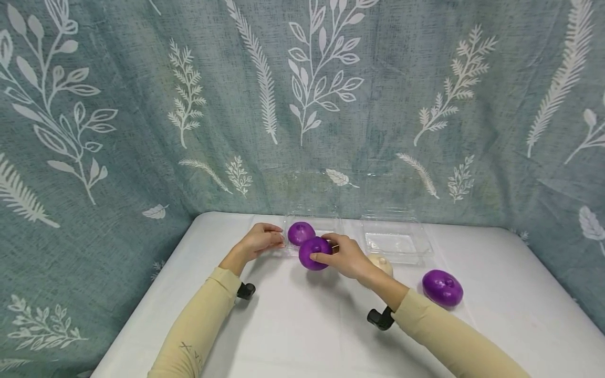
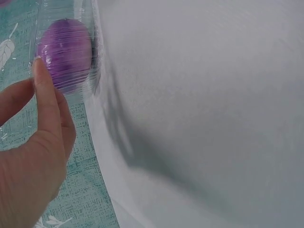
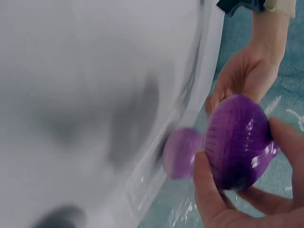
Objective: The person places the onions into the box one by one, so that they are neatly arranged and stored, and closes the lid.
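Note:
My right hand [image 1: 347, 255] grips a purple onion [image 1: 314, 254] between thumb and fingers, just in front of the left clear plastic container [image 1: 329, 227]. Its glossy, ribbed side faces the right wrist view. A second purple onion [image 1: 301, 233] sits inside that container, at its left end. At the container's left side, my left hand [image 1: 259, 240] holds the edge with thumb and fingertips. In the left wrist view, the index finger [image 2: 46, 102] touches the clear wall beside the onion inside.
To the right stands another clear plastic container [image 1: 390, 242], its lid raised. A cream-white onion [image 1: 381, 263] lies partly behind my right wrist. Farther right, a purple onion [image 1: 442, 288] rests on the white tablecloth [image 1: 302, 336]. A leaf-patterned green curtain [image 1: 378, 131] hangs behind the table.

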